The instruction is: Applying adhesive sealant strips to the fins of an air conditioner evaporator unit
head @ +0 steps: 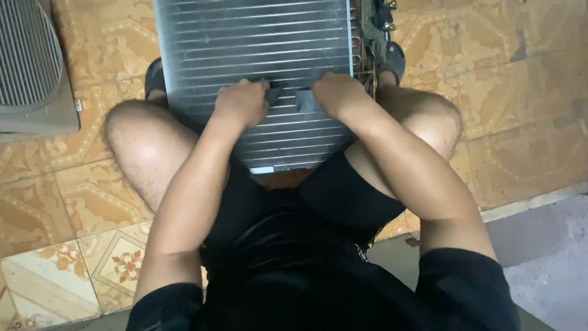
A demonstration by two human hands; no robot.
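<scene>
1. at the far left we see a grey louvred appliance housing (30, 67) standing on the patterned floor tiles (67, 208), well apart from our hands.
2. our left knee (138, 144) is bent up beside the left edge of the finned coil panel (257, 37), a grey metal slab of thin horizontal fins that leans between our knees with its lower edge near our lap.
3. our left hand (241, 103) lies on the face of the panel, its fingers (254, 92) curled shut around a small dark tool (274, 95) whose tip pokes out to the right and touches the fins.
4. just right of that, our right hand (337, 93) also rests on the panel, its fingers (324, 89) bent down and closed on a second small dark piece (304, 100); we cannot tell exactly what this piece is.
5. the two hands sit near each other, about halfway down the visible face of the panel, with the two dark pieces almost meeting between them.
6. along the panel's right edge we see copper tube bends (366, 61) and a greenish bracket.
7. our right knee (432, 116) is just beside that edge, and a dark sandal (393, 58) shows above it on the floor tiles.
8. at the lower right a pale step edge borders a greyer floor surface (545, 245).
</scene>
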